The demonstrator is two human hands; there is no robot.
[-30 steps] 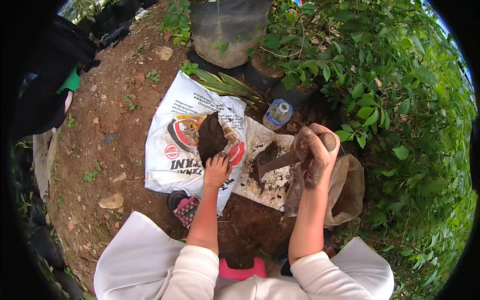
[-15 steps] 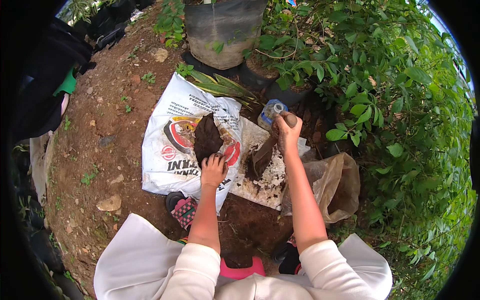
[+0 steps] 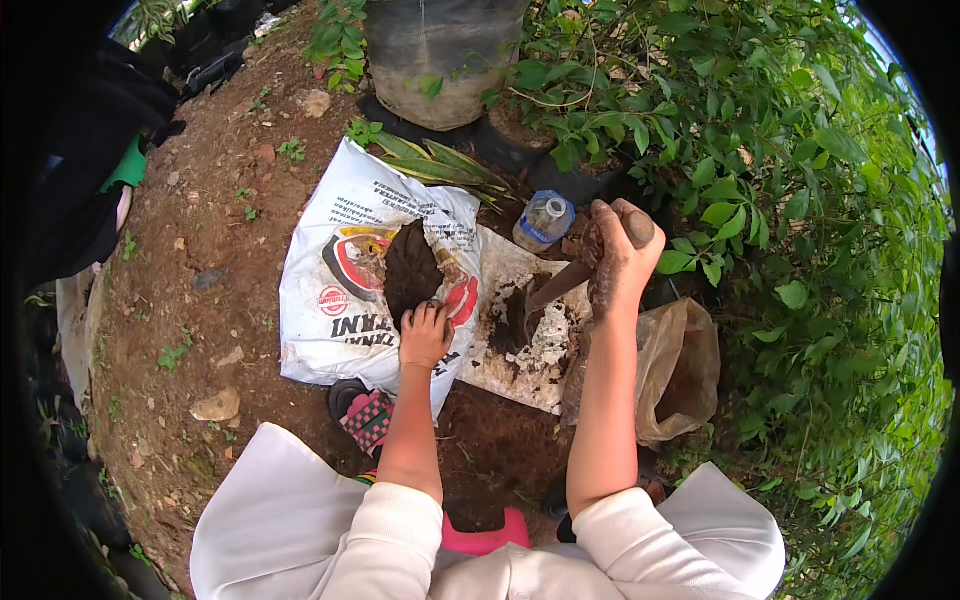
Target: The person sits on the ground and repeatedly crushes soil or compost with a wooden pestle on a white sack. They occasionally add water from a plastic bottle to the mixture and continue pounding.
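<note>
A white printed plastic sack (image 3: pixel 318 275) lies on the soil, torn open in the middle, with dark soil (image 3: pixel 413 268) showing in the hole. My left hand (image 3: pixel 427 335) rests on the sack at the hole's lower edge, fingers apart and slightly bent, the tips at the dark soil. Wrapped round a wooden handle, my right hand (image 3: pixel 622 260) holds a hand trowel (image 3: pixel 558 285) with a dirty brown blade. The blade slants down to the left over a soil-smeared whitish sheet (image 3: pixel 510 382). Dark soil lies by its tip, and I cannot tell whether they touch.
A clear plastic bottle (image 3: pixel 545 222) stands beyond the sheet. A crumpled translucent bag (image 3: pixel 675 375) lies to its right. Behind are a large dark planter (image 3: pixel 445 65) and long yellow-edged leaves (image 3: pixel 425 165). Dense green shrubs (image 3: pixel 800 250) fill the right. A pink stool (image 3: pixel 487 530) is below me.
My right hand has moved right with the trowel, whose blade has swung from steep to a flatter slant. The bottle shows more fully. My left hand stays on the sack.
</note>
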